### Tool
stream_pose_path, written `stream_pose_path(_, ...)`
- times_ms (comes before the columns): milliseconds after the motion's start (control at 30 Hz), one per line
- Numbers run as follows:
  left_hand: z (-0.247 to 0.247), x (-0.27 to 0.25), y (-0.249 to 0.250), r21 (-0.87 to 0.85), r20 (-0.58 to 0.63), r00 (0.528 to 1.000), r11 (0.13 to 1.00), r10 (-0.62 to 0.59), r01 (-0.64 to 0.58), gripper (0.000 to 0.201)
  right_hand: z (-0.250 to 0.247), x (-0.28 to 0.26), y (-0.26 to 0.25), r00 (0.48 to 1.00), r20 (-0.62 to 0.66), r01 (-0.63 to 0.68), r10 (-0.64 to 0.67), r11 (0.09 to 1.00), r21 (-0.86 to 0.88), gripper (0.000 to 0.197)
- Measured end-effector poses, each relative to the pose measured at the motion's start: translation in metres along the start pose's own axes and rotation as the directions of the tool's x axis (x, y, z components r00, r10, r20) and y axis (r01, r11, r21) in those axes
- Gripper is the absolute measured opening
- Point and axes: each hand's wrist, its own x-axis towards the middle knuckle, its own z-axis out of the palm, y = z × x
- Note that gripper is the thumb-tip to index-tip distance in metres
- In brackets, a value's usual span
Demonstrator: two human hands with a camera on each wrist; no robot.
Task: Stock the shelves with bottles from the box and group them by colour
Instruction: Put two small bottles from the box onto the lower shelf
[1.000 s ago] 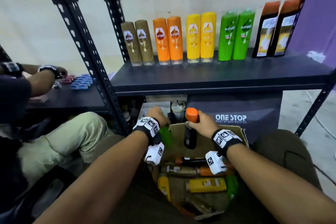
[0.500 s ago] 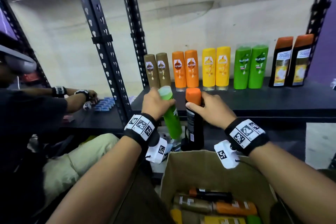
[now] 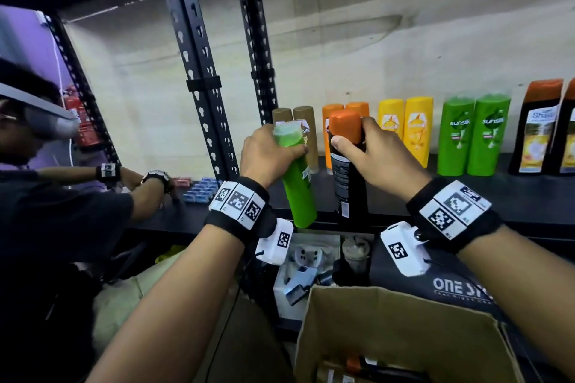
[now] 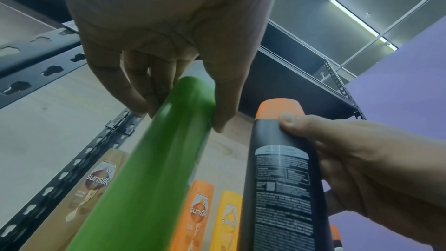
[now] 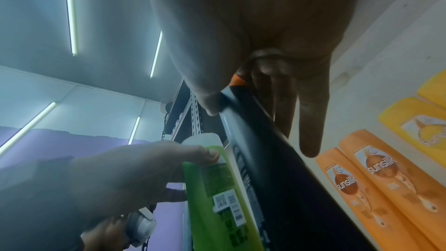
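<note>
I have my left hand (image 3: 267, 154) wrapped round the top of the green bottle (image 3: 298, 183), fingers and thumb curled about it just below its pale cap, and the bottle hangs tilted in the air just in front of the shelf (image 3: 466, 196), its foot at the height of the shelf's front edge; from the left wrist view I see the same green bottle (image 4: 154, 169) pinched between thumb and fingers (image 4: 135, 87). My right hand (image 3: 370, 152) grips the black bottle with the orange cap (image 3: 348, 177) near its neck, thumb on the near face and fingers curled behind, and it stands close to upright, just beside the green one and right of it, also in front of the shelf edge. On the shelf behind them stand pairs in a row: two brown bottles (image 3: 295, 121) at the left end, then two orange bottles (image 3: 329, 134) partly hidden by my hands, two yellow bottles (image 3: 407, 130), two green Sunsilk bottles (image 3: 476, 134), and two black bottles with orange caps (image 3: 541, 130) at the right. The cardboard box (image 3: 389, 326) sits below the shelf, near me, with more bottles just showing inside. Left of the shelf another person (image 3: 46, 196) reaches to a neighbouring shelf
</note>
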Motion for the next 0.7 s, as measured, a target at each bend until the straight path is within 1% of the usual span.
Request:
stream_pose_path(67,0.002,0.007,-0.003,-0.012,-0.021,1.0,1.0,0.007,-0.007,0.045,0.01,0.008,0.004,0.999,-0.036,0.01,-0.009,0.999,0.032,0.046)
stream_pose_path(167,0.007,0.019,-0.008,-0.03,-0.02,1.0,1.0,0.003,-0.003,0.044,0.027,0.018,0.01,0.998,-0.07,0.01,-0.006,0.999,0.048,0.04)
stream_pose_path(233,0.011,0.028,-0.013,-0.034,-0.014,1.0,0.999,0.001,-0.001,0.044,0.038,0.025,0.015,0.996,-0.085,0.007,-0.002,0.998,0.059,0.041)
stream_pose_path(333,0.019,0.039,-0.02,-0.024,-0.008,1.0,1.0,0.005,-0.005,0.045,0.053,0.034,0.021,0.998,-0.07,0.004,0.001,0.998,0.069,0.045)
stream_pose_path(433,0.028,0.047,-0.029,-0.017,0.005,1.0,1.0,0.003,-0.003,0.048,0.067,0.04,0.025,0.999,-0.052,-0.007,0.011,0.997,0.078,0.044)
stream_pose_path(500,0.033,0.053,-0.036,-0.023,0.018,1.0,1.0,-0.008,0.008,0.045,0.075,0.044,0.028,0.999,-0.042,-0.016,0.019,0.997,0.079,0.047)
stream_pose_path(600,0.038,0.059,-0.043,-0.06,0.009,0.999,0.998,-0.036,0.037,0.05,0.084,0.05,0.032,0.999,-0.027,-0.016,0.018,0.998,0.069,0.048)
stream_pose_path(700,0.046,0.059,-0.048,-0.116,-0.016,0.999,0.993,-0.041,0.039,0.053,0.091,0.054,0.035,0.999,-0.034,-0.013,0.015,0.998,0.067,0.047)
